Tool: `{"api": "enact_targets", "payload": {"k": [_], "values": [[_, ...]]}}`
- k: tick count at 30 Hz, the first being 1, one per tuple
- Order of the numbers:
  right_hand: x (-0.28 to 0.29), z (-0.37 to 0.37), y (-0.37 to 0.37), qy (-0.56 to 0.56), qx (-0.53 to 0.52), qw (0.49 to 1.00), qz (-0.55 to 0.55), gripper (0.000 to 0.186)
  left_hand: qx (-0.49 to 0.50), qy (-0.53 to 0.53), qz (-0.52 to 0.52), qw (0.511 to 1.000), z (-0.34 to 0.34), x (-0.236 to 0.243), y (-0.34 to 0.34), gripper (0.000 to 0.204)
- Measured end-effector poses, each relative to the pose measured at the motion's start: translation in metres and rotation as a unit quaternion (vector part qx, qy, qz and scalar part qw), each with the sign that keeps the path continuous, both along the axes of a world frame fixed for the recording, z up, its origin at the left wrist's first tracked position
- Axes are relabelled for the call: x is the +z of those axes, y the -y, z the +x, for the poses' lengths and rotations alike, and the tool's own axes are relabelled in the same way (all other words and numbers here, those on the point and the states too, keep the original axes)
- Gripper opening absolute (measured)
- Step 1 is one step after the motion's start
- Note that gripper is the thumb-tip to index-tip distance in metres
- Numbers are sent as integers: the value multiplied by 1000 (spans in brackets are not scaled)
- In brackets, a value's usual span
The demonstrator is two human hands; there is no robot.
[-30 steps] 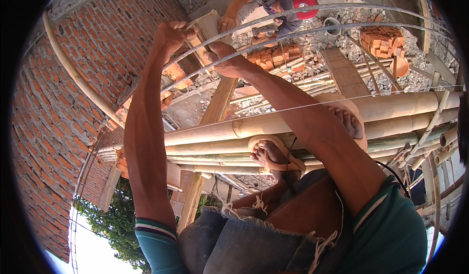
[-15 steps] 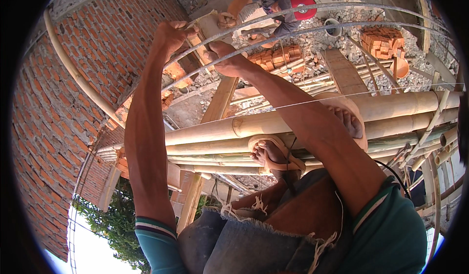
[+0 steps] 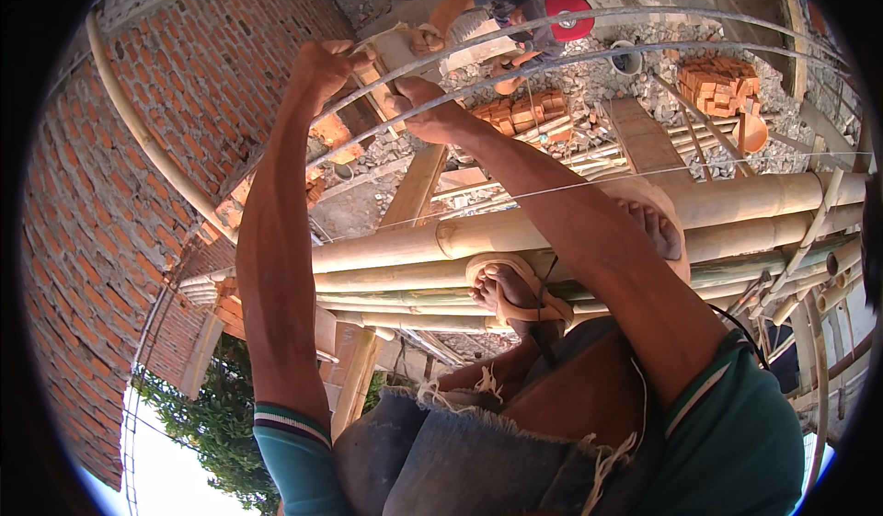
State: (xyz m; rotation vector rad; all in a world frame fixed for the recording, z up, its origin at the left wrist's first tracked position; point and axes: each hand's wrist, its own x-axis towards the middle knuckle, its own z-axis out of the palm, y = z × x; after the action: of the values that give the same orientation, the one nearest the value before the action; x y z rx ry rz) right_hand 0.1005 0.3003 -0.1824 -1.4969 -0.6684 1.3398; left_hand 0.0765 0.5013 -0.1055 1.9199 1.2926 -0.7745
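Observation:
My two arms reach up and forward to a short wooden board (image 3: pixel 375 82) at the top of the wall. My left hand (image 3: pixel 324 67) is closed at its left edge. On the opposite edge, the fingers of my right hand (image 3: pixel 429 111) are curled against the wood. Two long grey metal rods (image 3: pixel 570 59) curve across the view and pass close to both hands, partly covering the board and the right hand. A flat greyish piece (image 3: pixel 397 49) lies just beyond the board, near a co-worker's hand (image 3: pixel 425 40).
My sandalled feet stand on bamboo poles (image 3: pixel 478 233). A co-worker in a red cap (image 3: pixel 569 16) is below, amid rubble. Brick stacks (image 3: pixel 719 84), a bucket (image 3: pixel 625 58) and planks (image 3: pixel 646 139) lie beyond. A brick wall (image 3: pixel 101 222) rises at left; a thin string (image 3: pixel 561 196) crosses.
The co-worker's capped head and arm have shifted slightly below. My hands stay almost where they were on the board. The view has moved a little.

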Motion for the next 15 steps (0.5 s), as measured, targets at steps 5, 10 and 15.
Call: {"api": "enact_targets", "payload": {"k": [5,10,15], "values": [[-3,-4,-1,8,-23,999,23,23,-45,5,30,999,0,-2,1,72],[-6,-7,0,-31,-31,998,35,20,-66,-6,35,997,2,-2,4,71],[-9,-10,1,-13,-32,999,38,19,-73,-5,39,997,5,0,6,68]]}}
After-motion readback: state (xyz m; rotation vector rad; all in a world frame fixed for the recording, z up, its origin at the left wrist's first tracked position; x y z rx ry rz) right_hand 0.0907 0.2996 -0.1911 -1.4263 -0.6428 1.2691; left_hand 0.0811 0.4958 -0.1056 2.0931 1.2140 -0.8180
